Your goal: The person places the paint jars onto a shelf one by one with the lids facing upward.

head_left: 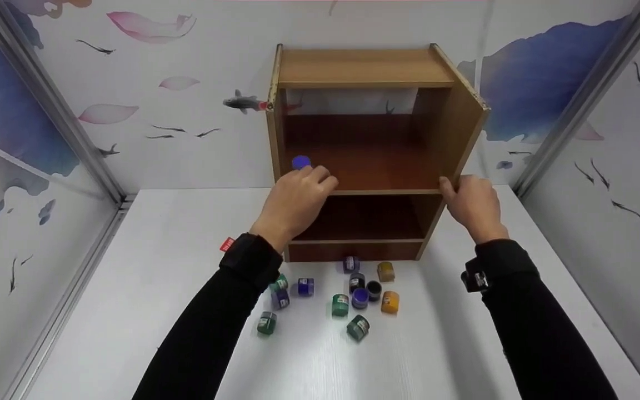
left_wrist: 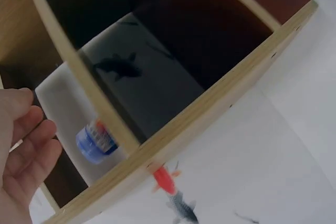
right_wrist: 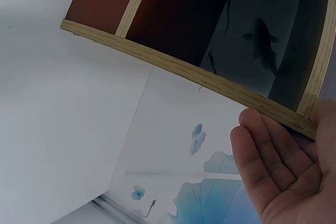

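In the head view, the cabinet stands on the white tabletop, which spreads out to either side. The middle compartment opens wide toward the person, bounded by the left side panel, the right side panel and the middle board. The left hand is at that board's front edge; the blue jar shows just past it, at the board's left end. The right hand is at the right side panel's front edge. Small jars (green, purple, blue, yellow and dark ones) lie scattered before the base.

In the left wrist view, a narrow gap parts the loosely bent, free fingers from the blue jar. It sits near the corner of board and panel, its pale label bearing a reddish patch, partly hidden by the board's edge.

In the right wrist view, thumb and fingers grasp the right side panel, the fingers along its outer face.
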The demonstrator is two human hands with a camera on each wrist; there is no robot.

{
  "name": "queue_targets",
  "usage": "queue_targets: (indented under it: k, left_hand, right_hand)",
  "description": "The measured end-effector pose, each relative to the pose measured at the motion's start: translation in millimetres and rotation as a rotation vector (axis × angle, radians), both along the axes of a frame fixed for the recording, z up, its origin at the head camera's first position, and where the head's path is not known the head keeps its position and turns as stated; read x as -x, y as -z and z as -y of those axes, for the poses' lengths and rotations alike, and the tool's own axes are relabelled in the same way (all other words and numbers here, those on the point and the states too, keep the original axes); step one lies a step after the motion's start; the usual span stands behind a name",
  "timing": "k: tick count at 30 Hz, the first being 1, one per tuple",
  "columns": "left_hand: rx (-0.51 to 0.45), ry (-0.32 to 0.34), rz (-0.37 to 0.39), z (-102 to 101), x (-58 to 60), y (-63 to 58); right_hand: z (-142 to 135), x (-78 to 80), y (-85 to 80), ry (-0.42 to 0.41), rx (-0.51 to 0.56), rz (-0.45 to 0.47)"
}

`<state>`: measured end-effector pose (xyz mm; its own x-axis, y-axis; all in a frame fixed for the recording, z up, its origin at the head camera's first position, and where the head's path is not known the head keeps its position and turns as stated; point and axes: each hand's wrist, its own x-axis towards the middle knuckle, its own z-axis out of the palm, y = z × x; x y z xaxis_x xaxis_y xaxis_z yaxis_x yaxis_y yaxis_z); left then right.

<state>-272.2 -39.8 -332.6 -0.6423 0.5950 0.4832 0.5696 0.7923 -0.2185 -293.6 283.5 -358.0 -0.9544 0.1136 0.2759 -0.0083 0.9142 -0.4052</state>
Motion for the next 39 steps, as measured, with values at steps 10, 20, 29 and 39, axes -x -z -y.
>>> queue_targets:
  k: [10,20,29,39]
  left_hand:
    - [0.069,0.121,0.060,-7.1,-17.8,52.9]
    - [-0.013,0.126,0.283,11.2,-26.3,99.8]
    - [-0.136,0.001,0.592,50.3,-25.8,111.2]
    - [-0.183,-0.197,0.676,81.5,-20.6,131.5]
  right_hand:
    - [-0.8,-0.3,-0.7,0.005,-0.012,-0.005]
    - [-1.5,-0.6,0.7,-0.004,-0.006,0.005]
    - [-1.6,-0.1,0.1,-0.012,-0.009,0.009]
    - [-1.7,-0.8,-0.5,-0.027,0.029,0.037]
